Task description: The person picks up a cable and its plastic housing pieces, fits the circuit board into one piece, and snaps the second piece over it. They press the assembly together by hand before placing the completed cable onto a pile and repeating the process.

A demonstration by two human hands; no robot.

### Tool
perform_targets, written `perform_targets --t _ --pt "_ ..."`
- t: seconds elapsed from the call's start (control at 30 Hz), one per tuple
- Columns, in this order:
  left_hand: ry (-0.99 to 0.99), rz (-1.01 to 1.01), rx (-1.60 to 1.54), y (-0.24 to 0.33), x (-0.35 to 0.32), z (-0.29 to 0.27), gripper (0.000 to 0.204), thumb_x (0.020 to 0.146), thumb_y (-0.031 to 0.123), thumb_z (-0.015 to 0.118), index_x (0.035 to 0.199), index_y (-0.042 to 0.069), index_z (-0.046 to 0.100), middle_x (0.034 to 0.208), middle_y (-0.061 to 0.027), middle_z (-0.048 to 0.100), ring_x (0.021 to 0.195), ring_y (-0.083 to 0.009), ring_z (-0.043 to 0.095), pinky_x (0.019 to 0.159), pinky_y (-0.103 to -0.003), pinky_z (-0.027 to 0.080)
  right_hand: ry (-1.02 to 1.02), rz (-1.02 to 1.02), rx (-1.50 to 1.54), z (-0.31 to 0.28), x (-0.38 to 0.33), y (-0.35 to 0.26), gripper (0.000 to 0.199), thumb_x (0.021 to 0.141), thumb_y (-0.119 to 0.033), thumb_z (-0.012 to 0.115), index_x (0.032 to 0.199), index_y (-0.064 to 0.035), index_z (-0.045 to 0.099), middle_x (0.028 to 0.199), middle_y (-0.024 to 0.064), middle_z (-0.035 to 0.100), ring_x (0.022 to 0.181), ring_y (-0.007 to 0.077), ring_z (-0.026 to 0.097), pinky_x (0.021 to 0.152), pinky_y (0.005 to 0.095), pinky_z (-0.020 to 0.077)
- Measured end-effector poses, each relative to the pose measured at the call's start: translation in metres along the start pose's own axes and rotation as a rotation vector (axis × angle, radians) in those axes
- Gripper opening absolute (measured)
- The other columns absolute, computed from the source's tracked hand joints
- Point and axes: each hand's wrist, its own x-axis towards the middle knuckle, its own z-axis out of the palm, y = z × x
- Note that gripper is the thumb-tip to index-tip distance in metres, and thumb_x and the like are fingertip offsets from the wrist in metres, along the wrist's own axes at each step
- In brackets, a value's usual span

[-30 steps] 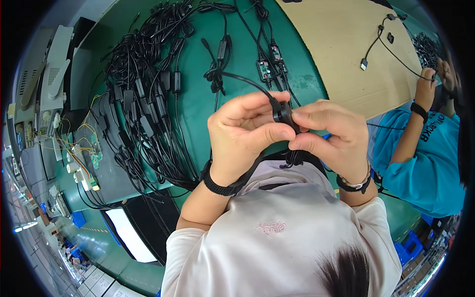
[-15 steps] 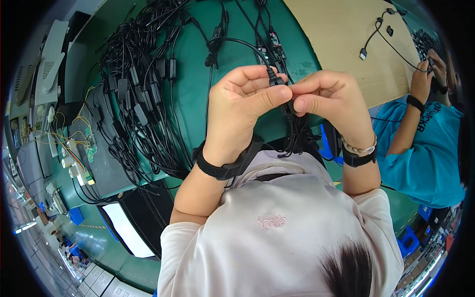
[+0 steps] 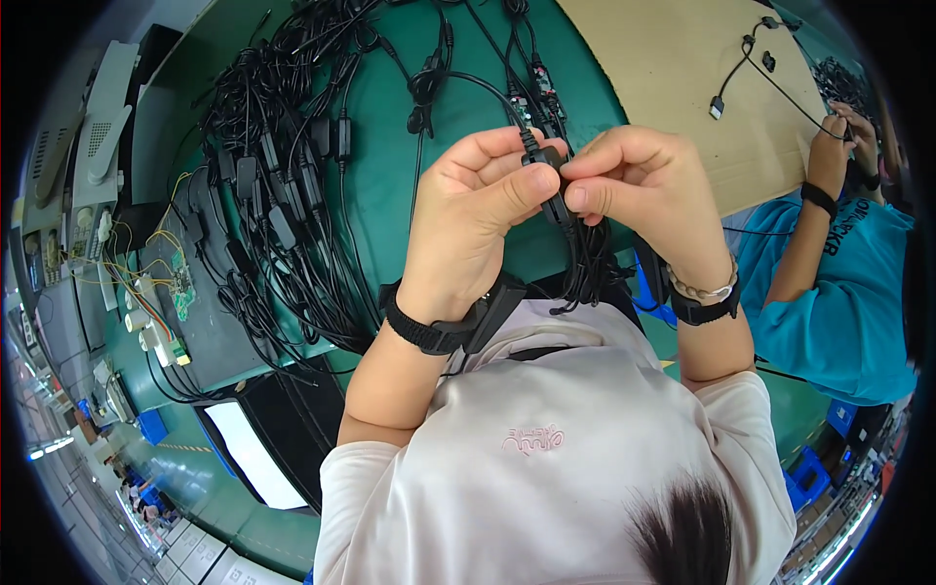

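Note:
My left hand (image 3: pixel 463 224) is closed around a black cable's inline housing (image 3: pixel 557 208), pinching it between thumb and fingers. From the housing's upper end the cable (image 3: pixel 487 86) arcs up and left to a tied bundle. My right hand (image 3: pixel 648 190) is beside the housing, its bent index finger and thumb at the housing's right edge. Whatever lies between those fingertips is too small to make out. Below the housing hangs a bunch of black cables (image 3: pixel 588 268), in front of my shirt. Just beyond my hands, two cables carry small exposed circuit boards (image 3: pixel 543 80).
A large heap of black cables with inline boxes (image 3: pixel 278 185) covers the green table's left side. Farther left are wired circuit boards (image 3: pixel 178 283). On the right, a cardboard sheet (image 3: pixel 673 78) holds a USB cable (image 3: pixel 719 103). A co-worker in a teal shirt (image 3: pixel 829 292) handles cables there.
My right fingertips have drawn slightly left and apart from each other along the housing. My left hand keeps its grip, with its thumb shifted a little left.

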Motion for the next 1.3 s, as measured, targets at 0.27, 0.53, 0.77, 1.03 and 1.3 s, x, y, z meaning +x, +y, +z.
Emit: perform_targets --t 0.27,0.53,0.77,1.03,1.3 --pt "0.050 0.002 0.051 0.003 -0.007 0.010 0.037 0.079 -0.001 0.060 0.114 -0.004 0.048 0.103 -0.0131 0.060 0.089 -0.0154 0.060 0.077 -0.025 0.048 0.059 -0.005 0.140 0.009 0.001 0.006 0.033 0.075 -0.002 0.066 0.105 -0.0002 0.054 0.084 0.0037 0.057 0.070 0.0077 0.054 0.055 0.0194 0.0456" --pt "0.006 0.156 0.206 -0.001 -0.022 0.017 0.042 0.081 -0.008 0.051 0.122 -0.006 0.041 0.112 -0.0144 0.055 0.102 -0.0174 0.054 0.086 -0.027 0.045 0.082 -0.184 -0.217 0.009 -0.008 0.004 0.040 0.075 -0.001 0.065 0.113 0.0014 0.052 0.088 0.0041 0.056 0.074 0.0088 0.054 0.064 0.0202 0.0469" --pt "0.024 0.053 -0.054 -0.003 -0.020 0.010 0.039 0.079 -0.011 0.051 0.117 -0.004 0.047 0.113 -0.0146 0.055 0.102 -0.0183 0.055 0.088 -0.029 0.045 0.216 -0.235 -0.201 0.023 -0.017 0.003 0.041 0.071 -0.002 0.068 0.110 0.0017 0.055 0.090 0.0060 0.058 0.075 0.0113 0.055 0.067 0.0222 0.0477" --pt "-0.075 0.115 -0.033 -0.013 -0.014 -0.009 0.045 0.070 -0.009 0.064 0.111 0.007 0.054 0.108 -0.0135 0.058 0.097 -0.0220 0.058 0.085 -0.035 0.048 0.205 -0.333 -0.465 0.028 -0.027 -0.003 0.047 0.066 -0.006 0.073 0.110 -0.0003 0.057 0.095 0.0089 0.060 0.074 0.0146 0.056 0.067 0.0242 0.0481" --pt "-0.094 0.136 -0.068 -0.010 -0.012 -0.006 0.043 0.066 -0.013 0.066 0.106 0.000 0.054 0.101 -0.0115 0.058 0.093 -0.0171 0.057 0.083 -0.032 0.049 0.222 -0.329 -0.480 0.029 -0.026 -0.003 0.050 0.063 -0.009 0.075 0.109 -0.0013 0.058 0.091 0.0085 0.060 0.075 0.0153 0.057 0.065 0.0249 0.0476"
